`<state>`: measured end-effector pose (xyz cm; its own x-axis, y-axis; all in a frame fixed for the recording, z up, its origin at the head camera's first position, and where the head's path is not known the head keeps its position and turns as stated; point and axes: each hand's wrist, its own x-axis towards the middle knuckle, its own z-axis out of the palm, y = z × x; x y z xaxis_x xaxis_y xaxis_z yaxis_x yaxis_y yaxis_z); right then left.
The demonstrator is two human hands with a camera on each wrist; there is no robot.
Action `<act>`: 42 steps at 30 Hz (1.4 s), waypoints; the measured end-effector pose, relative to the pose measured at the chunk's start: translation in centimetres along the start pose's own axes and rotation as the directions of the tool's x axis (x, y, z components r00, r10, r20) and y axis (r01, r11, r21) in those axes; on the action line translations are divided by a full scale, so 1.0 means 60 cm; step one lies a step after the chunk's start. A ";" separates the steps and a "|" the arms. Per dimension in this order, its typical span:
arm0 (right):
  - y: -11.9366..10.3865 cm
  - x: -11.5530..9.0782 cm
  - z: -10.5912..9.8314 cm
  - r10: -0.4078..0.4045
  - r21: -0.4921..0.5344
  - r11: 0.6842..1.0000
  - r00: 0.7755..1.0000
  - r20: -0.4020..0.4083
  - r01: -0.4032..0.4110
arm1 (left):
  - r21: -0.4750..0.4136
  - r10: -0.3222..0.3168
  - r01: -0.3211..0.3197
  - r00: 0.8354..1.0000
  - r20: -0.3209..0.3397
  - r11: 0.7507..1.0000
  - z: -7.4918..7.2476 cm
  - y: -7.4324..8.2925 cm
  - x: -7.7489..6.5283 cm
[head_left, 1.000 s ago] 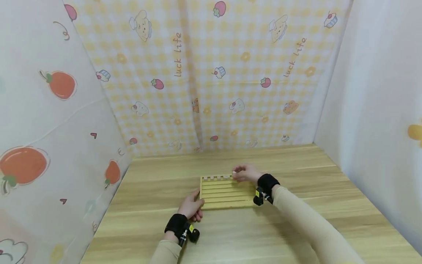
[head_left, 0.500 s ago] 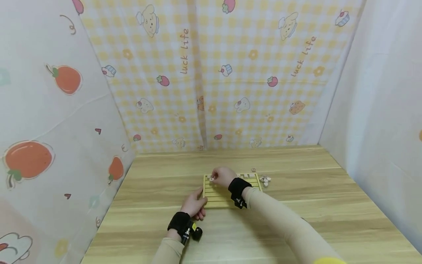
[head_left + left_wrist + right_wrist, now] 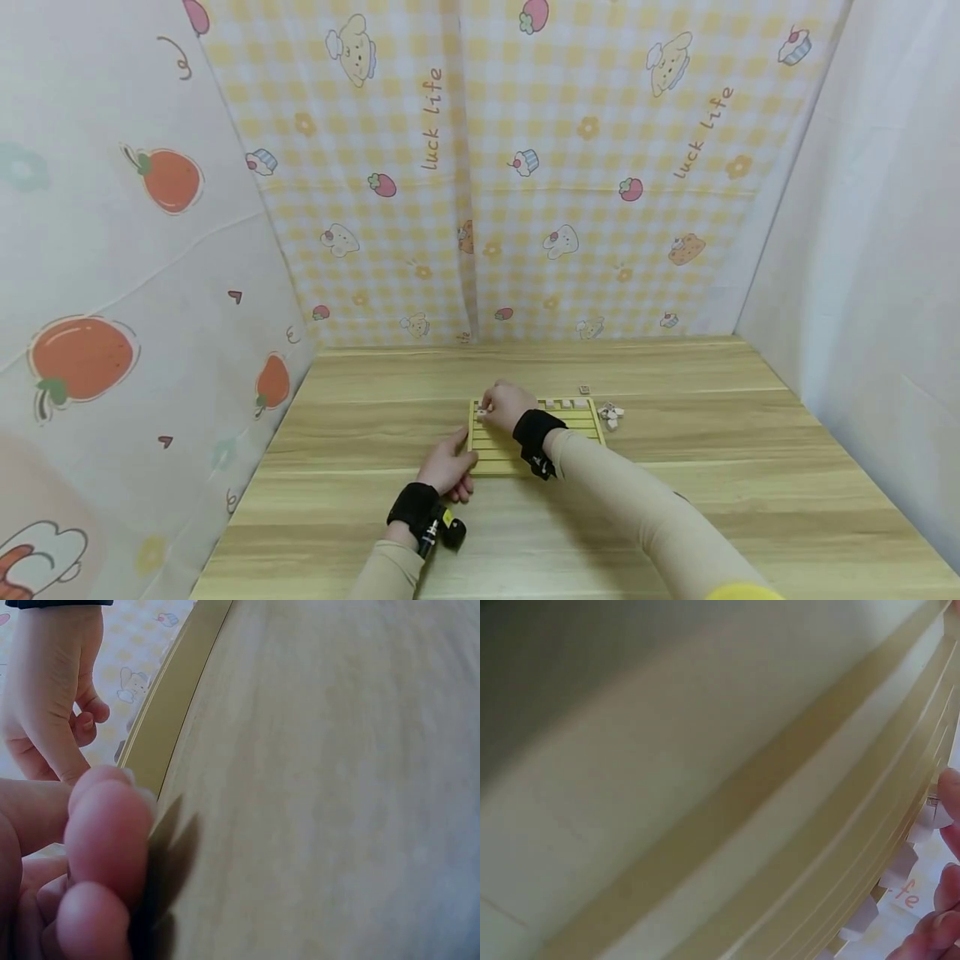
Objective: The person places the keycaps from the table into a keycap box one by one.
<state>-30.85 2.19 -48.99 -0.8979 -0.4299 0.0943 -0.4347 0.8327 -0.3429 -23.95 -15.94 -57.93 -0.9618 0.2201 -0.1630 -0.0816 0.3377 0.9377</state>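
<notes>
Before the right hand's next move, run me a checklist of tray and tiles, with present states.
1. Left hand holds the yellow tray by its left side: ok.
2. Right hand pinches a small white tile near the tray's far left corner: ok.
3. That tile fully seated: cannot tell; fingers hide part of it.
4. Row of tiles toward the tray's far right corner in line: ok.
5. Every tile on the tray: not ok; a loose heap lies right of it, a single tile beyond its far edge.

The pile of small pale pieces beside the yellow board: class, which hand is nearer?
Right. The right hand is left of the pile, over the board; the left hand is farther away, at the board's left edge.
</notes>
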 end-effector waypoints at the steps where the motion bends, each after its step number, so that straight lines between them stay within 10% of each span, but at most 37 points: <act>1: 0.000 0.000 0.000 -0.001 -0.002 1.000 1.000 0.001 0.001 | 0.004 -0.023 0.023 1.000 -0.007 1.000 0.014 0.029 -0.006; 5: 0.003 0.003 0.005 0.000 -0.019 1.000 1.000 -0.008 0.000 | 0.016 -0.006 0.007 0.999 -0.051 1.000 0.021 0.101 -0.053; 42: 0.009 -0.003 0.020 0.069 -0.036 0.997 0.997 -0.029 -0.070 | 0.017 -0.041 0.042 0.999 -0.028 0.999 0.018 0.082 -0.039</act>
<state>-30.84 2.28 -50.29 -0.9276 -0.3607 0.0976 -0.3726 0.8730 -0.3147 -21.84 -13.81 -53.30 -0.9644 0.1804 -0.1931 -0.1175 0.3620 0.9247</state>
